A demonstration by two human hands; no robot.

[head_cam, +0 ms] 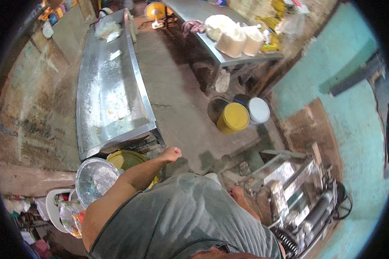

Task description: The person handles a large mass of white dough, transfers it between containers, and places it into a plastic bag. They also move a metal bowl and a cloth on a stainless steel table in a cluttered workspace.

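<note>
My left hand [171, 154] hangs in the air over the floor with its fingers curled in, and nothing shows in it. It is nearest to the corner of a long steel worktable with raised edges [129, 97], apart from it. Below my left forearm is a yellow bucket lid [124, 158], beside a round metal basin [99, 181] with pale residue. My right hand [236, 192] is low at my side, partly hidden by my dusty grey shirt [181, 210]. Close to it stands a roller machine [317, 207] with a handwheel; I cannot tell whether they touch.
A yellow bucket [233, 118] and a white-lidded bucket [259, 110] stand on the concrete floor [171, 113] ahead. Filled plastic bags [231, 42] sit on another steel table [243, 60]. An orange fan [155, 14] stands farther back. A white chair [53, 210] is at left.
</note>
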